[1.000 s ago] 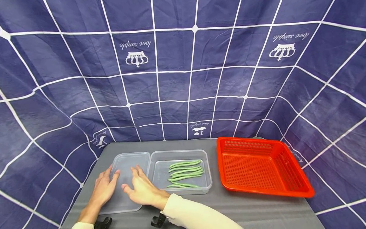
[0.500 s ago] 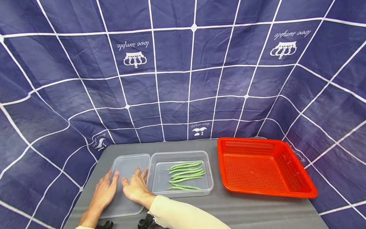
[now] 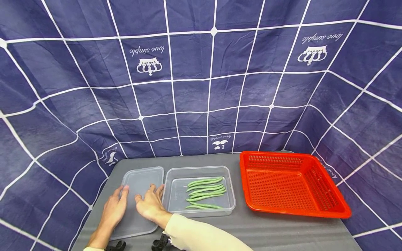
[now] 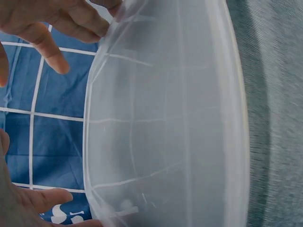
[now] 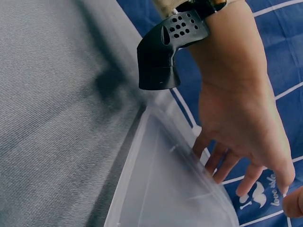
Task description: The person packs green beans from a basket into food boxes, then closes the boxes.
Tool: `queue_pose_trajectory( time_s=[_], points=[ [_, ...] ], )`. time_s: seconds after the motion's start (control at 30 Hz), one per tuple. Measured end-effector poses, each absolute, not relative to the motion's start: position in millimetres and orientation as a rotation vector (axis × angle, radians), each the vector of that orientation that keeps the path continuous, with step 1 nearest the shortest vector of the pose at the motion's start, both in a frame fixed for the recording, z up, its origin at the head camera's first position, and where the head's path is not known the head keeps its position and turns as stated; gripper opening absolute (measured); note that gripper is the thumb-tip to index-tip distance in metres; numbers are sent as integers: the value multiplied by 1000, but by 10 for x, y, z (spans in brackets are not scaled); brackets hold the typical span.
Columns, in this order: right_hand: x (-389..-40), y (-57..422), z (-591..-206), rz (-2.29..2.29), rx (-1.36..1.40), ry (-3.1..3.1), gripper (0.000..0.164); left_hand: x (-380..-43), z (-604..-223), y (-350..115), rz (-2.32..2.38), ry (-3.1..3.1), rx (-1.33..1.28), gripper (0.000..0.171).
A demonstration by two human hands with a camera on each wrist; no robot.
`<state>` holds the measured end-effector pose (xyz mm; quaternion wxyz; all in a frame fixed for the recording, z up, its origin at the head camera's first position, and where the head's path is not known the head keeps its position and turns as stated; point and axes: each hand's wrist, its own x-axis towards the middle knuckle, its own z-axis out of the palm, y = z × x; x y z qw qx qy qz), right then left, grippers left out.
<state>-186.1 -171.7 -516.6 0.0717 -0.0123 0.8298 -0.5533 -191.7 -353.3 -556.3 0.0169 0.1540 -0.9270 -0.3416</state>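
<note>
A clear plastic lid [image 3: 141, 179] lies left of a clear plastic food container [image 3: 179, 209], which has several green beans [image 3: 204, 191] in its right half. My left hand [image 3: 113, 210] touches the lid's left edge. Over by the lid's right edge, beside the container, is my right hand [image 3: 152, 205], its fingers reaching the rim. Neither thumb is folded round the lid. The left wrist view shows the right hand's fingers [image 4: 47, 49] at the lid's far edge. In the right wrist view, the left hand [image 5: 241, 132] has its fingertips partly hidden by the rim.
A red plastic basket [image 3: 273, 184] stands on the right side of the grey table [image 3: 229, 230]. Blue cloth [image 3: 188, 94] with white lines hangs behind and along both sides. A black wrist camera mount [image 5: 158, 66] shows on the left wrist.
My right hand has moved from over the lid to its right edge. The left hand has dropped slightly lower. The lid has turned slightly, its far right corner drawing away from the container.
</note>
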Motion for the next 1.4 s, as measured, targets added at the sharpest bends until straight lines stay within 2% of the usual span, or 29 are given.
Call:
queue_pose_trajectory(
  time_s=[0.37, 0.67, 0.93, 1.13, 1.4],
  points=[
    [-1828, -1671, -5006, -1693, -180, 2516, 72, -1808, -5227, -3433, -1121, -2522, 542, 69],
    [-1850, -1451, -4904, -1823, -369, 2457, 81, -1728, -5060, -3354, -1164, -2323, 564, 70],
    [-1881, -1214, -4805, -1868, -437, 2522, 88, -1748, -4916, -3190, -1103, -2174, 480, 72],
    [-1877, -1069, -4765, -1917, -453, 2476, 97, -1755, -4793, -3064, -1113, -2046, 427, 66],
    [-1911, -907, -4680, -2116, -620, 2277, 94, -1764, -4650, -2941, -1137, -1828, 260, 59]
  ],
)
